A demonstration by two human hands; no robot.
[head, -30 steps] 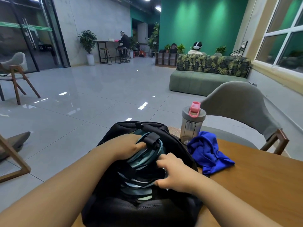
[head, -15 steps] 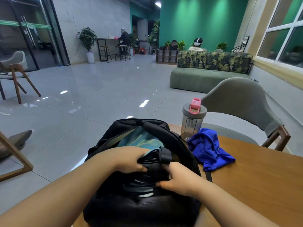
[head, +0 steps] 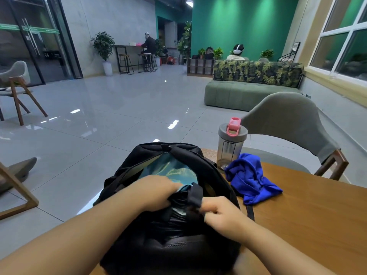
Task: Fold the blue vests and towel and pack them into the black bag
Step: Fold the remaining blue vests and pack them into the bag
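Black bag [head: 139, 171]: matt woven cloth, teal lining faintly sheeny. Blue vest [head: 251, 184]: soft crumpled cloth; table [head: 309, 215]: smooth wood. Bottle [head: 231, 149]: clear smoky plastic; floor [head: 99, 126]: glossy tile.

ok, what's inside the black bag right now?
Through the black bag's open top, a teal mesh fabric shows, with dark folds nearer the person. The left hand and right hand grip at the opening and cover the rest; anything deeper is hidden.
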